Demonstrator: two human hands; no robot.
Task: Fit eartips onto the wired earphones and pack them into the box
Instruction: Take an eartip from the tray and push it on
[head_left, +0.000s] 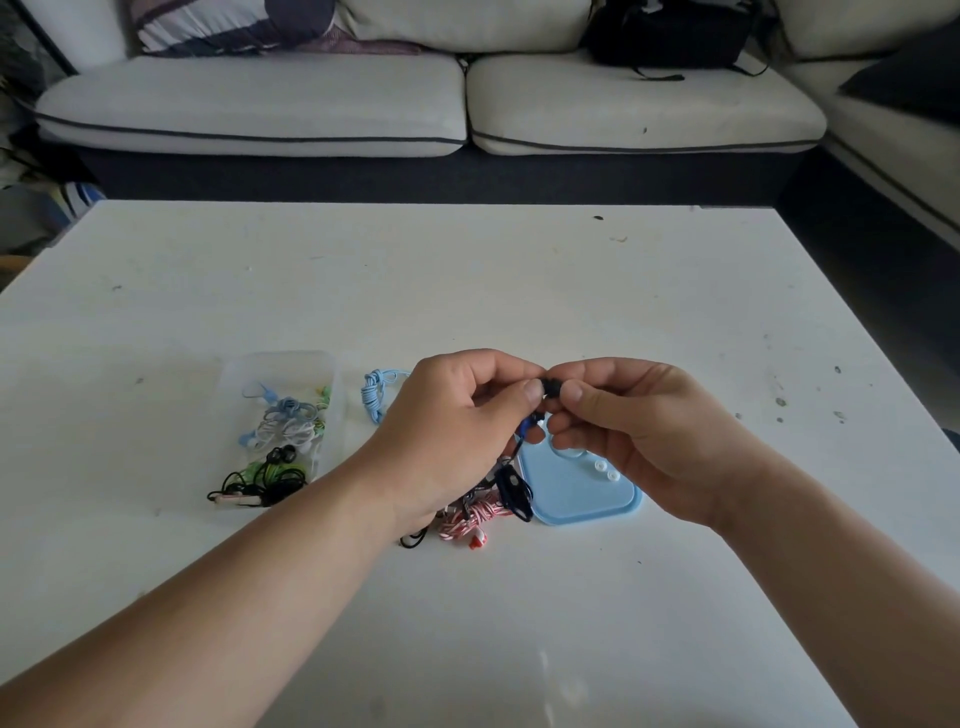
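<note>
My left hand (457, 415) pinches a dark earphone, whose black and blue cable (511, 483) hangs down to the table. My right hand (623, 421) pinches a small black eartip (551, 387) against that earbud, between the two thumbs. Under my right hand lies a light blue tray (576, 493) with two small white eartips (605, 470) on it. A clear plastic box (283, 415) at the left holds several coiled earphones in blue, white, green and black.
A red-and-white striped earphone bundle (470, 519) lies below my left hand. A light blue coiled earphone (375, 395) sits between the box and my left hand. The white table (467, 270) stretches back to a grey sofa (415, 104).
</note>
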